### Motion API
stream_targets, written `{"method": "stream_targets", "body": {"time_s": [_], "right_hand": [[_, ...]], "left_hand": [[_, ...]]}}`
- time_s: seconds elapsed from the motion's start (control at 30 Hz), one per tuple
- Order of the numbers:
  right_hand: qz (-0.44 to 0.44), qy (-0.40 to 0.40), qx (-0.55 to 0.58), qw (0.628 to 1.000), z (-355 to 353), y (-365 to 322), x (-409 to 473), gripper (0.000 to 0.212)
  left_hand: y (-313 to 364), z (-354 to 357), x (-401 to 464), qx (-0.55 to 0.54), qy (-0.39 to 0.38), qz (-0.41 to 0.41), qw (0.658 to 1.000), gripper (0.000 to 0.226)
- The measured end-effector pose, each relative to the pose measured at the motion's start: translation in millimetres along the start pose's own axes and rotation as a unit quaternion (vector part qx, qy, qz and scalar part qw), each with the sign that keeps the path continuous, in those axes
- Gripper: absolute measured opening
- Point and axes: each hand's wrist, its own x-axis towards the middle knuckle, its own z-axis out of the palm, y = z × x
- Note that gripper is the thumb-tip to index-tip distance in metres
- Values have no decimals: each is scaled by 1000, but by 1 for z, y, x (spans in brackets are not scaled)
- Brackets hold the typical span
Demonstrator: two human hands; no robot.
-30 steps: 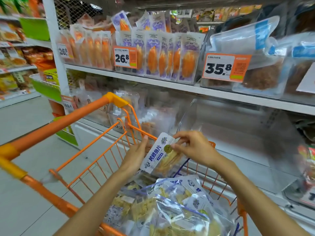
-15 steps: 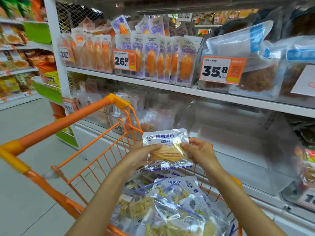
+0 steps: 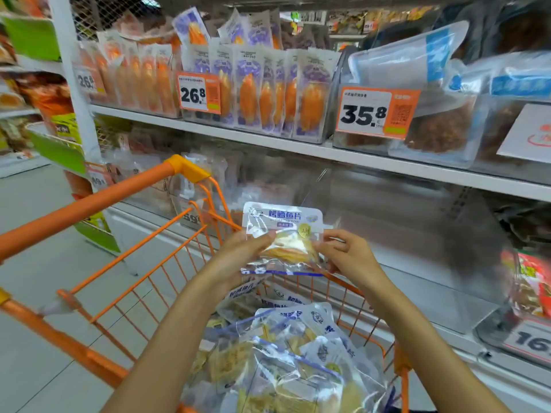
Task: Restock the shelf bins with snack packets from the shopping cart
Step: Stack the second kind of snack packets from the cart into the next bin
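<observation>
Both hands hold one packet (image 3: 281, 238) upright above the far end of the cart (image 3: 125, 263). The left hand (image 3: 238, 257) pinches its left edge and the right hand (image 3: 346, 257) pinches its right edge, fingers curled onto the film from either side. The printed header is on top and faces the camera, so the packet's long axis runs roughly up and down, with the yellow snack showing through the clear lower half.

The relation that matters is packet to bin. A clear bin (image 3: 387, 234) stands on the lower shelf just beyond the packet and somewhat to its right, its front wall tilted toward the person and its inside apparently bare, though glare and blur make that hard to confirm. The packet sits in front of the bin's left front corner, not yet over the opening. The right hand is the nearer one to the bin, so the coming move probably goes forward and rightward, likely led by that hand, with the header kept up so the packet stands like the rows on the upper shelf (image 3: 268, 143).

More packets of the same kind lie heaped in the cart (image 3: 283, 359) below the forearms, so much of the restocking appears to remain. The price tags (image 3: 198, 92) on the upper shelf belong to other goods.
</observation>
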Motion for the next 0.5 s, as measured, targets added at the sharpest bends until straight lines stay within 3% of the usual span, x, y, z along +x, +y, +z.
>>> {"method": "stream_targets", "body": {"time_s": [0.07, 0.17, 0.23, 0.3, 0.37, 0.43, 0.5], "right_hand": [[-39, -12, -176, 983, 2, 5, 4, 19], [-178, -18, -369, 912, 12, 15, -4, 11], [-278, 0, -367, 888, 20, 12, -11, 13], [-292, -58, -349, 889, 31, 12, -13, 16], [-260, -167, -383, 871, 49, 20, -10, 32], [-264, -232, -423, 835, 66, 32, -5, 45], [-301, -224, -473, 797, 79, 39, 0, 43]], "left_hand": [[1, -8, -1, -4, 42, 30, 999, 40], [-3, -27, -10, -17, 102, 59, 993, 48], [-5, -38, -14, -32, 133, 53, 989, 60], [-4, -49, -15, -39, 148, 54, 987, 31], [-2, -55, -17, -46, 160, 55, 985, 6], [-1, -59, -20, -44, 169, 52, 983, 12], [-1, -63, -22, -40, 178, 49, 982, 27]]}}
